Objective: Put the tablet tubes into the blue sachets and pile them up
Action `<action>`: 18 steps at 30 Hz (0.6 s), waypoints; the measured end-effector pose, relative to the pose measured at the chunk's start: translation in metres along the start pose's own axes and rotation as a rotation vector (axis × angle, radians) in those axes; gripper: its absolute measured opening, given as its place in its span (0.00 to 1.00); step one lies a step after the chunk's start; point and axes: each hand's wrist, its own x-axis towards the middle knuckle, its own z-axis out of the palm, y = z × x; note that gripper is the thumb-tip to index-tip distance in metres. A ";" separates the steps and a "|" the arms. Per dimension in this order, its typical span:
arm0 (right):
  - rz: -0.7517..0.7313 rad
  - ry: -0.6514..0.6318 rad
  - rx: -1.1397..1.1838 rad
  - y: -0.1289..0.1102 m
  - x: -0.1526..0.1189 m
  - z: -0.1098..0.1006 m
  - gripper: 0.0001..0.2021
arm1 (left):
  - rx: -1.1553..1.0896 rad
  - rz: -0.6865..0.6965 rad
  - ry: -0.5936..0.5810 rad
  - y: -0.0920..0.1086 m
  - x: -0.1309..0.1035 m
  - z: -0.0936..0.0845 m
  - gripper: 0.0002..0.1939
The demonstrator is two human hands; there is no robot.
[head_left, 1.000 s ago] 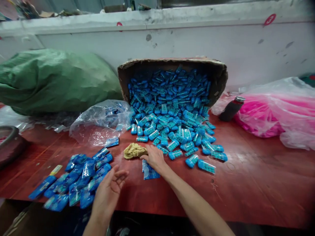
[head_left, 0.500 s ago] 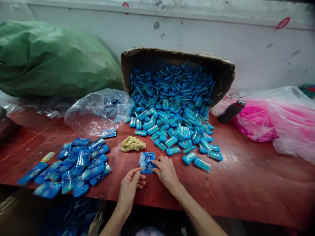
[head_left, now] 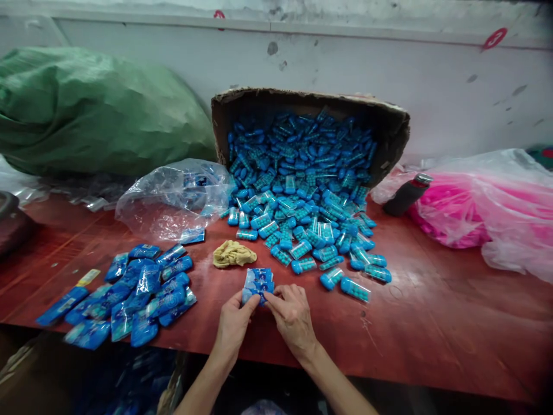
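Between the thumb and fingers of my left hand point(head_left: 233, 325) is the lower left edge of a flat blue printed packet point(head_left: 261, 287). My right hand point(head_left: 294, 320) pinches the same packet at its lower right, so both thumbs nearly meet. Just behind it, partly covered, more flat blue packets point(head_left: 258, 273) lie on the table. To the left is a heap of filled blue packets point(head_left: 138, 288). Beyond my hands, small clear containers with blue ends and turquoise beads point(head_left: 302, 230) spill out of a tipped cardboard box point(head_left: 395, 138).
A crumpled yellow cloth point(head_left: 233, 253) lies behind the packets. A clear plastic bag point(head_left: 151, 202) and a big green sack point(head_left: 95, 115) are at the left. On the right stand a dark bottle point(head_left: 406, 197) and a bag of pink items point(head_left: 458, 207). The red table point(head_left: 432, 334) ends close to me.
My left hand has moved up and right onto the packet, and its fingers now grip the edge. My right hand has drawn slightly back towards me; the packet's near edge looks lifted.
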 end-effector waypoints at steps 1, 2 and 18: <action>0.060 0.005 0.111 -0.001 -0.001 0.000 0.12 | -0.019 -0.008 -0.031 0.000 0.000 0.000 0.13; 0.152 0.002 0.251 -0.001 0.000 0.001 0.16 | -0.047 -0.009 -0.053 -0.001 0.000 0.001 0.12; 0.614 0.007 0.829 -0.012 -0.002 0.030 0.09 | -0.149 -0.005 -0.023 -0.011 0.002 0.015 0.15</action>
